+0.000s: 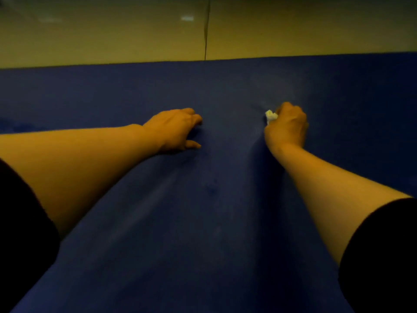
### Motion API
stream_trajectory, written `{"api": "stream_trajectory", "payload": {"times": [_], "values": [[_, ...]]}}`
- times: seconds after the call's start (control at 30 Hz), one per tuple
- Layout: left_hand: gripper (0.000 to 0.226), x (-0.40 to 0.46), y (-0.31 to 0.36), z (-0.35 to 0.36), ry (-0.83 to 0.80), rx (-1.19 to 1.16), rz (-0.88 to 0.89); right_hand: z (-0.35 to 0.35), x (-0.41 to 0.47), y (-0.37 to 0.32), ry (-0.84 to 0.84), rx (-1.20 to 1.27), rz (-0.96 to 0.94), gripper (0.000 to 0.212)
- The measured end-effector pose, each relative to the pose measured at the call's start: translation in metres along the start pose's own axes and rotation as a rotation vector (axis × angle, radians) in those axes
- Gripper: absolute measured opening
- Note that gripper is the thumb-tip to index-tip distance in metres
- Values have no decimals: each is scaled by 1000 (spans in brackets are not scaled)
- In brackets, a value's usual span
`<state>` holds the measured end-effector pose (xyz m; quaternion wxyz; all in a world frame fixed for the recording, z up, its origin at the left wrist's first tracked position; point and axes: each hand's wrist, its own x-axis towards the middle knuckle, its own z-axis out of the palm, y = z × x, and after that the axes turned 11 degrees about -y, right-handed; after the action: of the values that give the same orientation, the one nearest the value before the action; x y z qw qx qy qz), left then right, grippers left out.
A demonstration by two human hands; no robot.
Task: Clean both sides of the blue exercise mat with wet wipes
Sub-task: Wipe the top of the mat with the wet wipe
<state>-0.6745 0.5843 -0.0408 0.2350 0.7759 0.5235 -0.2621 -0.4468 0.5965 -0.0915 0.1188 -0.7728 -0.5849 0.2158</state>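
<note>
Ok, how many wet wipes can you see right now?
1. A balled-up wipe is gripped in the right hand, pressed onto the mat. The left hand holds none. Others could lie outside the view.

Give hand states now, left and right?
Left hand: open, fingers resting on the mat, holding nothing.
Right hand: closed around a wipe, on the mat.
</note>
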Motion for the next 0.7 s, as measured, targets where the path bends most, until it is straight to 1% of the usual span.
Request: {"api": "stream_trajectory", "payload": {"times": [0.03, 0.07, 0.1, 0.13, 0.2, 0.23, 0.27, 0.33, 0.37, 0.43, 0.47, 0.5, 0.53, 0.57, 0.6, 0.63, 0.67, 0.7], "values": [[78, 6, -3, -4, -4, -4, -3, 1, -2, -5, -8, 1, 29, 22], [91, 11, -3, -4, -20, -18, -10, 8, -7, -13, -3, 5, 16, 20], [102, 16, -2, -1, -49, -36, -19, 16, -16, -24, 15, 26, -54, 16], [110, 21, -3, 4, -74, -55, -25, 27, -27, -35, 36, 62, -177, 11], [117, 29, -5, 15, -69, -105, -20, 45, -45, -51, -9, 64, -397, 10], [118, 31, -6, 18, -48, -134, -12, 49, -47, -53, -79, 53, -459, 8], [119, 32, -7, 20, -33, -150, -8, 50, -45, -52, -108, 45, -483, 7], [120, 32, -6, 20, -19, -154, -9, 43, -24, -38, 12, 69, -430, 6], [120, 33, -6, 20, -19, -157, -8, 35, -13, -28, 82, 69, -344, 7], [119, 32, -5, 19, -19, -169, -6, 20, 10, -10, 119, 56, -134, 16], [119, 32, -5, 19, -18, -171, -8, 18, 17, -4, 118, 57, -67, 19], [119, 33, -6, 20, -17, -170, -9, 17, 18, -4, 131, 55, -43, 19], [119, 34, -6, 20, -15, -166, -11, 20, 12, -12, 144, 45, -65, 16], [119, 34, -6, 21, -12, -158, -12, 27, 2, -24, 157, 57, -142, 11], [120, 34, -7, 21, -6, -152, -14, 36, -9, -37, 136, 78, -243, 8], [120, 35, -7, 21, -5, -147, -16, 45, -20, -46, 115, 82, -333, 13], [120, 35, -7, 22, -6, -143, -18, 51, -25, -52, 65, 79, -427, 15], [120, 35, -7, 21, -9, -141, -21, 53, -25, -55, -8, 55, -488, 12]]}}
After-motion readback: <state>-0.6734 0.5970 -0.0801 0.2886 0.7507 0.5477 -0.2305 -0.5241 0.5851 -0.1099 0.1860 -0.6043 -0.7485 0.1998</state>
